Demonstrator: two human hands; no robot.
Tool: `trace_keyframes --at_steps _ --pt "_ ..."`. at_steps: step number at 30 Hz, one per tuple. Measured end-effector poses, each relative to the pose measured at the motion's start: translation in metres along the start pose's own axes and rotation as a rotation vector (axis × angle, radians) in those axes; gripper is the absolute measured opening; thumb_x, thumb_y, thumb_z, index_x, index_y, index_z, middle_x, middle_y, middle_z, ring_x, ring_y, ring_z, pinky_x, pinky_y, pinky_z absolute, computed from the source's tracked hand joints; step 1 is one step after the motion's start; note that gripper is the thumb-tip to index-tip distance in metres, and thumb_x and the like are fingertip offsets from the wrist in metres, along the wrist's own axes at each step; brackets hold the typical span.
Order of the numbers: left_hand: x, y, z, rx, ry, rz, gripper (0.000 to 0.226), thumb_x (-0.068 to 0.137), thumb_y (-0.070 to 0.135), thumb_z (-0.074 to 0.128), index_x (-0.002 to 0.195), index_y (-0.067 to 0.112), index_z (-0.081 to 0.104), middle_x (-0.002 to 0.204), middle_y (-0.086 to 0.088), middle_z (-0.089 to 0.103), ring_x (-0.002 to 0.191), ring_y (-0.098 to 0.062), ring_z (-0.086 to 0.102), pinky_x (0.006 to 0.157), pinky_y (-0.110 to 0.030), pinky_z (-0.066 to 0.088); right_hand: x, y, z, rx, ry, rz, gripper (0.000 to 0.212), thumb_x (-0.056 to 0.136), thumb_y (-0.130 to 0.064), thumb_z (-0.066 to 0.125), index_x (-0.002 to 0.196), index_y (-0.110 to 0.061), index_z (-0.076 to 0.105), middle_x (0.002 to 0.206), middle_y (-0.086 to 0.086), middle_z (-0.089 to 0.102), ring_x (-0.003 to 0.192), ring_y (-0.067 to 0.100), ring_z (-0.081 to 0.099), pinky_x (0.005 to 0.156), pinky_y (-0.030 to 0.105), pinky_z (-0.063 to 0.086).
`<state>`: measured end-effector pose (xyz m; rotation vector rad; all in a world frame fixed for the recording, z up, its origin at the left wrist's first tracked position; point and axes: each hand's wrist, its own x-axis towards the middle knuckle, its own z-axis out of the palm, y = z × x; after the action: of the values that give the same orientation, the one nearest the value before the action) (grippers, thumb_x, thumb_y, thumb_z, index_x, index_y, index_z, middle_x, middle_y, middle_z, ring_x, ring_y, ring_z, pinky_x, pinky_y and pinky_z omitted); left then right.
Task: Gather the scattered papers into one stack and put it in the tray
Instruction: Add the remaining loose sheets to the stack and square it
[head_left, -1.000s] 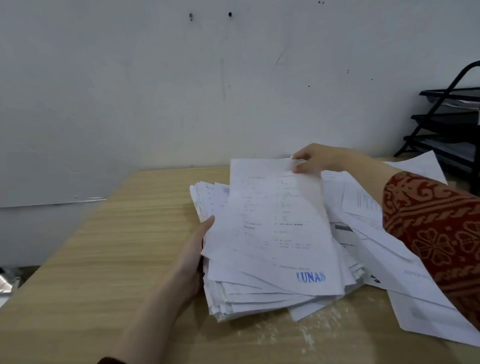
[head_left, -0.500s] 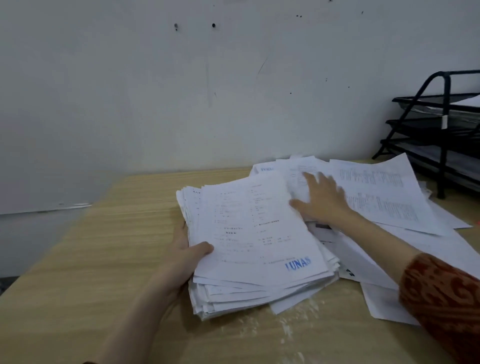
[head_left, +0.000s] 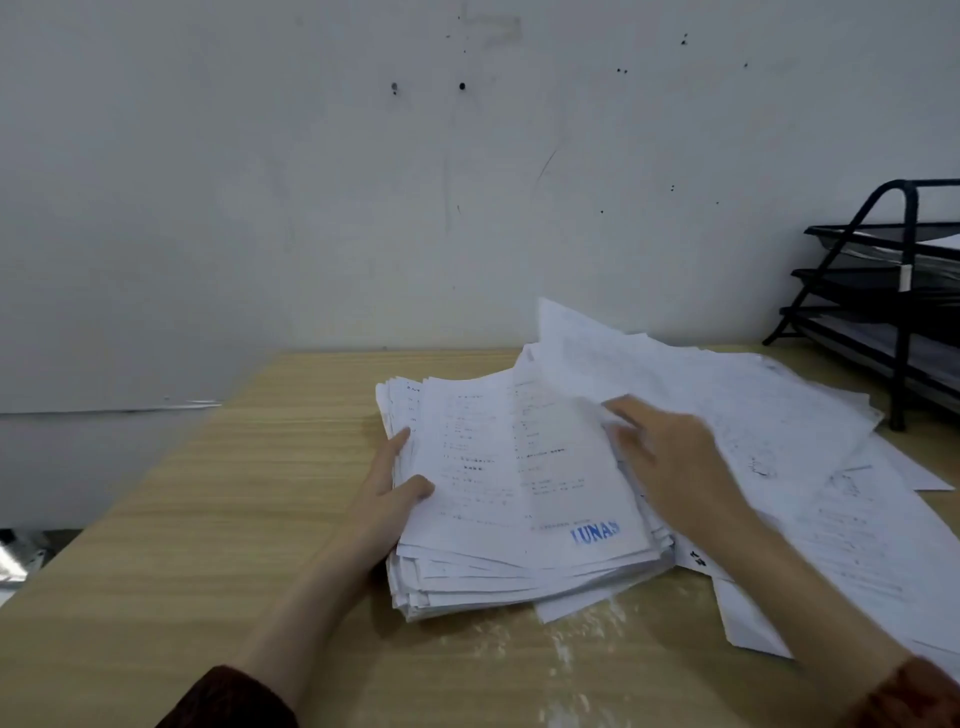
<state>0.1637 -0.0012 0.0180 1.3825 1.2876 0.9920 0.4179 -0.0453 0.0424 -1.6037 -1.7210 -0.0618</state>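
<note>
Most of the papers were already gathered in the head view: a thick stack (head_left: 519, 499) lay on the desk (head_left: 218, 519) at the centre of the frame, its edges ragged and not yet squared. The left hand (head_left: 387, 506) gripped the stack's left edge, thumb on top and fingers along the side. The right hand (head_left: 670, 462), blurred, lay over loose sheets (head_left: 753, 415) just right of the stack with its fingers mostly straight; I could not tell whether it had hold of one. Several sheets were spread toward the right and lower right. The black tray (head_left: 904, 280) stood at the right edge, well apart from the stack. Left to do, I judged: collect the spread sheets, square the stack, carry it to the tray.
</note>
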Motion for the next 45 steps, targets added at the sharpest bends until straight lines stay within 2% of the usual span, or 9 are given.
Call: trace_keyframes --at_steps 4,8,11,16,22,28,33,41,45 --pt "0.0 -0.002 0.0 -0.007 0.019 -0.003 0.039 0.099 0.027 0.045 0.138 0.033 0.043 0.13 0.011 0.043 0.098 -0.002 0.049 0.069 -0.016 0.037 -0.032 -0.045 0.035 0.005 -0.31 -0.105 0.037 0.099 -0.026 0.041 0.135 -0.03 0.048 0.136 -0.006 0.053 0.123 0.013 0.049 0.101 0.025 0.037" --pt "0.004 -0.001 0.002 0.008 0.032 0.003 0.042 0.097 0.033 0.05 0.138 0.028 0.043 0.121 0.012 0.041 0.089 0.003 0.047 0.064 -0.012 0.035 -0.048 -0.061 0.047 -0.072 -0.527 -0.183 0.045 0.1 -0.04 0.03 0.144 -0.029 0.034 0.15 -0.007 0.033 0.138 0.01 0.027 0.111 0.023 0.023" --pt "0.004 -0.002 0.002 0.056 0.022 0.007 0.05 0.091 0.024 0.061 0.137 0.028 0.041 0.118 0.011 0.045 0.084 0.007 0.048 0.06 -0.011 0.039 -0.045 -0.064 0.033 -0.032 -0.623 -0.213 0.081 0.08 -0.072 0.006 0.144 -0.03 0.034 0.152 -0.008 0.031 0.139 0.006 0.023 0.112 0.022 0.017" --pt "0.003 -0.004 -0.001 0.106 0.003 -0.006 0.057 0.09 0.018 0.062 0.139 0.032 0.037 0.109 0.016 0.043 0.082 0.007 0.047 0.059 -0.012 0.039 -0.006 -0.002 0.003 0.033 -0.189 0.206 0.056 0.091 -0.057 0.035 0.134 -0.023 0.048 0.132 -0.003 0.053 0.124 0.017 0.044 0.101 0.03 0.033" --pt "0.006 -0.005 -0.001 0.027 0.016 -0.026 0.053 0.091 0.02 0.061 0.138 0.031 0.04 0.116 0.01 0.049 0.091 -0.004 0.055 0.065 -0.02 0.046 -0.001 0.047 -0.007 0.322 -0.161 0.464 0.009 0.084 -0.017 0.068 0.087 -0.024 0.07 0.078 -0.002 0.068 0.082 0.015 0.061 0.063 0.015 0.04" --pt "0.009 -0.007 -0.001 0.086 0.013 -0.014 0.062 0.09 0.017 0.062 0.144 0.031 0.035 0.134 0.003 0.045 0.104 -0.015 0.051 0.08 -0.028 0.046 0.0 0.048 0.002 0.218 -0.158 0.366 0.006 0.084 -0.021 0.069 0.089 -0.024 0.069 0.092 -0.007 0.069 0.087 0.008 0.061 0.067 0.007 0.04" --pt "0.01 -0.007 0.0 0.048 0.029 -0.037 0.06 0.095 0.01 0.051 0.147 0.033 0.031 0.148 0.003 0.036 0.113 -0.019 0.048 0.082 -0.029 0.044 -0.006 0.084 -0.014 -0.199 -0.336 0.516 0.075 0.077 -0.059 0.063 0.141 -0.029 0.036 0.146 -0.002 0.039 0.132 0.024 0.036 0.103 0.037 0.032" --pt "0.004 -0.007 0.0 -0.042 0.031 -0.075 0.054 0.096 0.006 0.042 0.141 0.035 0.035 0.126 0.003 0.058 0.1 -0.017 0.062 0.073 -0.031 0.05 -0.008 0.08 -0.007 -0.172 -0.107 0.448 0.029 0.095 -0.027 0.045 0.118 -0.026 0.062 0.107 0.002 0.066 0.094 0.024 0.058 0.071 0.029 0.043" --pt "0.004 -0.006 -0.001 -0.01 0.023 -0.087 0.054 0.096 0.006 0.043 0.141 0.035 0.034 0.126 0.002 0.057 0.105 -0.022 0.06 0.081 -0.036 0.051 -0.005 0.074 -0.003 -0.378 -0.153 0.447 0.03 0.091 -0.039 0.047 0.114 -0.024 0.058 0.111 -0.001 0.063 0.099 0.022 0.057 0.083 0.034 0.042"
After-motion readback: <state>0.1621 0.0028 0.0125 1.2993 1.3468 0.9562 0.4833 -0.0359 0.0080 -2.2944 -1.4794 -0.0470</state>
